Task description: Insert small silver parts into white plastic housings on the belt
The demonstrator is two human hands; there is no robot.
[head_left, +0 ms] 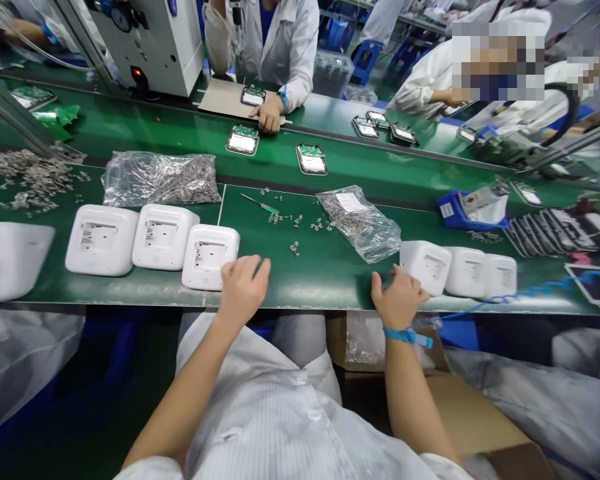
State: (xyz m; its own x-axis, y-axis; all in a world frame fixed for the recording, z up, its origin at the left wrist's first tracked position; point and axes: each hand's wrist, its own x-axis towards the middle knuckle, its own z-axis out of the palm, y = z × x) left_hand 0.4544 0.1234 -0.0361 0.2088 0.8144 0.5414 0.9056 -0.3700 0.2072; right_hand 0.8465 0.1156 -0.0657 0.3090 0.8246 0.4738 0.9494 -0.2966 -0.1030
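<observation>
My left hand [245, 285] is at the bench's front edge, against the right side of a white plastic housing [210, 260]. Its fingers are loosely bent and a little apart, with nothing visible in them. My right hand [399, 297], with a blue wrist strap [407, 337], has its thumb and fingers spread beside another white housing [426, 268]; whether it touches the housing is unclear. Between my hands and farther back lie small metal parts [294, 249], a thin tool with a green handle [269, 208] and a clear bag of metal parts [363, 223].
More white housings [101, 240] stand at left and right. Behind them lie a large bag of metal parts [163, 179], a loose pile [33, 177] and a blue bin [473, 210]. Circuit-board units [312, 159] sit on the green belt [180, 127]. A co-worker's hand [269, 115] rests opposite.
</observation>
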